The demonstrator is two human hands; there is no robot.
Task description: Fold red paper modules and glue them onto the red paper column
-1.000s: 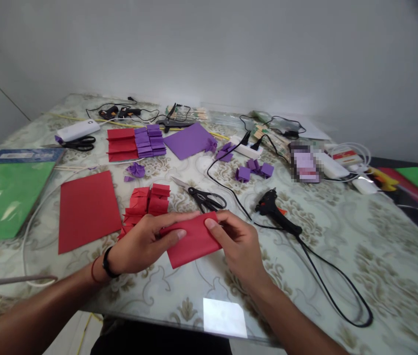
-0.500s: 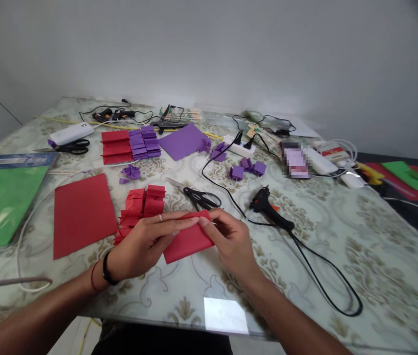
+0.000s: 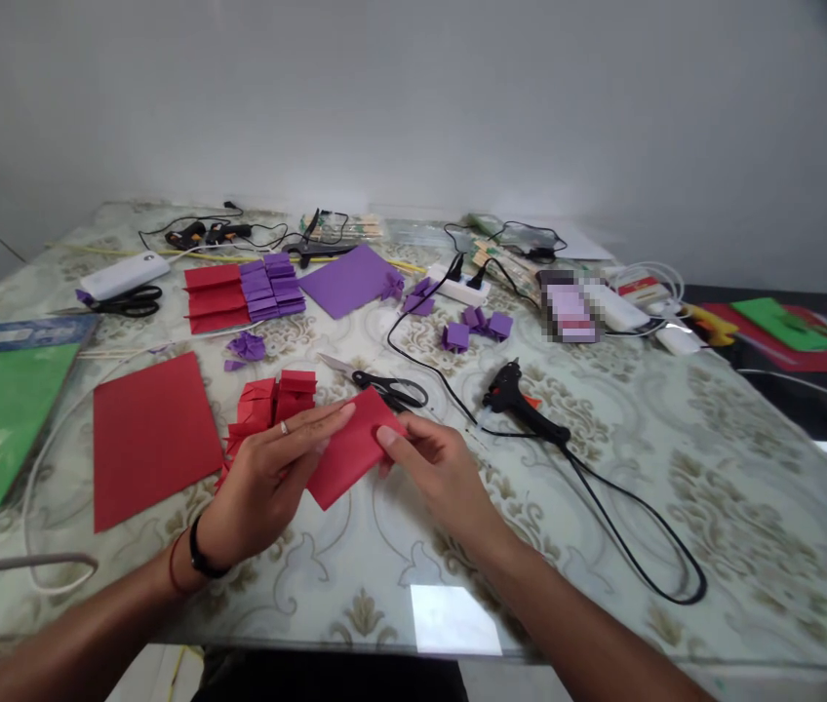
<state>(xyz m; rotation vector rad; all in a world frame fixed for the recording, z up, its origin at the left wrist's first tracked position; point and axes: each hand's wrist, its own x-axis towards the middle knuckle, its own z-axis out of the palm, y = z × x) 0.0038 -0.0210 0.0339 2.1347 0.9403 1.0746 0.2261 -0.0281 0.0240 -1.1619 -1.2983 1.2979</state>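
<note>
In front of me a folded sheet of red paper (image 3: 347,448) is held slightly tilted above the table. My right hand (image 3: 439,468) pinches its right edge, thumb on top and fingers beneath. Along the paper's left side lies my left hand (image 3: 278,478), its fingers held together against the sheet and its thumb tucked close by. Just behind that hand stand several folded red paper pieces (image 3: 259,402), partly covered by it. Scissors (image 3: 391,387) with black handles lie beyond the paper. A flat red sheet (image 3: 154,444) rests to the left.
A black glue gun (image 3: 527,405) with a looping cord lies right. Purple folded pieces (image 3: 455,337), a purple sheet (image 3: 347,280) and a white power strip (image 3: 461,285) are farther back. At left are a green paper pack (image 3: 4,429), a white power bank (image 3: 125,275) and more scissors (image 3: 128,302).
The red paper has turned in my hands, so one corner now points up and away. My left fingers have drawn back from its far edge and my right thumb has shifted. The view moved slightly.
</note>
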